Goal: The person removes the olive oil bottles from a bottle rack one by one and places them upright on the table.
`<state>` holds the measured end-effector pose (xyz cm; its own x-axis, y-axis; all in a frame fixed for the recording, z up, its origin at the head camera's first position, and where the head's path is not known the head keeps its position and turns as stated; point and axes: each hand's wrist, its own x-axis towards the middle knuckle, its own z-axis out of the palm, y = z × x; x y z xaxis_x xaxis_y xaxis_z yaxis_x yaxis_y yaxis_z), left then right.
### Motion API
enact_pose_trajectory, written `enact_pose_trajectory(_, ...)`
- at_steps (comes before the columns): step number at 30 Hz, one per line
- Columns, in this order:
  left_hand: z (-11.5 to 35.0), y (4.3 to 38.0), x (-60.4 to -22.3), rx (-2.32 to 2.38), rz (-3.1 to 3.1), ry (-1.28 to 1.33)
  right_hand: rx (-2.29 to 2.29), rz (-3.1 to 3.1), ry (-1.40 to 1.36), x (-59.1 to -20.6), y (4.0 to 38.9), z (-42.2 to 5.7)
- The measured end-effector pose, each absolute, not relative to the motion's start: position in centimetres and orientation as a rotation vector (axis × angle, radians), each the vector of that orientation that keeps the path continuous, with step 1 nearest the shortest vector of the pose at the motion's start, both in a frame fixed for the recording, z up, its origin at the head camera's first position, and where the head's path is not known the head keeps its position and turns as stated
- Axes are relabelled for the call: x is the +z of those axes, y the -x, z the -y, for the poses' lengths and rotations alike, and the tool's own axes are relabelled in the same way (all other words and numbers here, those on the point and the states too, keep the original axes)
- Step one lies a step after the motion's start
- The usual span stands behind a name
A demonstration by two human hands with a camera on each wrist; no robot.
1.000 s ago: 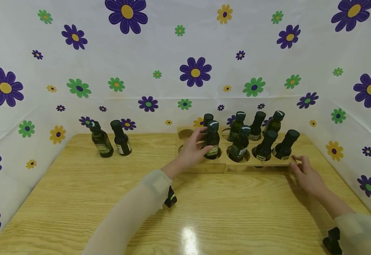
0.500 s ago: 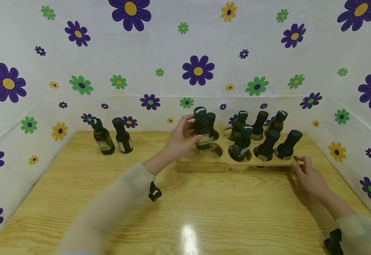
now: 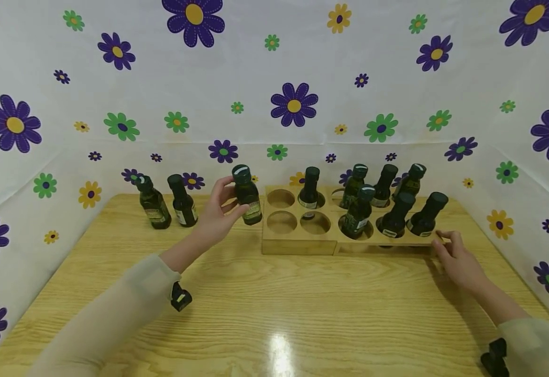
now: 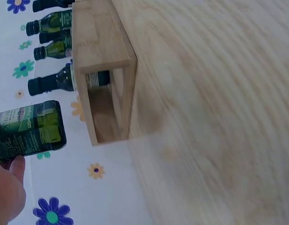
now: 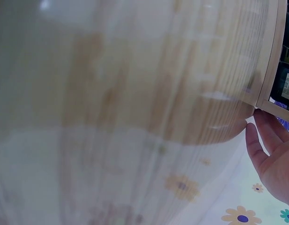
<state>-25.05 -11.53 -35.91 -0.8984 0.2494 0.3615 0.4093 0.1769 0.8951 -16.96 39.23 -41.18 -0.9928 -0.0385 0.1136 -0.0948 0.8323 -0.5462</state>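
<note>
The left grip in my feed pinches a green glass bottle; the right grip holds nothing, by my read. Across my view runs the wooden desk. On it sits the rack, with dark bottles standing in its holes and three holes vacant at its left end. Well left of the rack, two standing bottles wait side by side. The pinched one is just left of the rack, raised off the desk.

My biggest worry: swung too low and leftward, it could topple that pair; smooth glass might also slip if the pinch slackens.

The left thumb and fingers part only by the bottle's width; the right ones, loosely spread, appear to touch the rack's right front corner.
</note>
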Motion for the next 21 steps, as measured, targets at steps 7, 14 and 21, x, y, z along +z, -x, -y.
enact_pose_trajectory(7,13.6,25.2,-37.3,-1.817,2.294,0.518,0.873,2.945,-0.083,-41.2,17.0,-39.3)
enact_pose_trajectory(14,15.1,26.8,-39.3,-1.785,2.277,0.395,0.895,2.952,-0.083,-41.1,16.9,-39.2)
enact_pose_trajectory(21,16.4,28.1,-40.7,-1.800,2.251,0.337,0.888,2.930,-0.092,-41.3,17.0,-39.3)
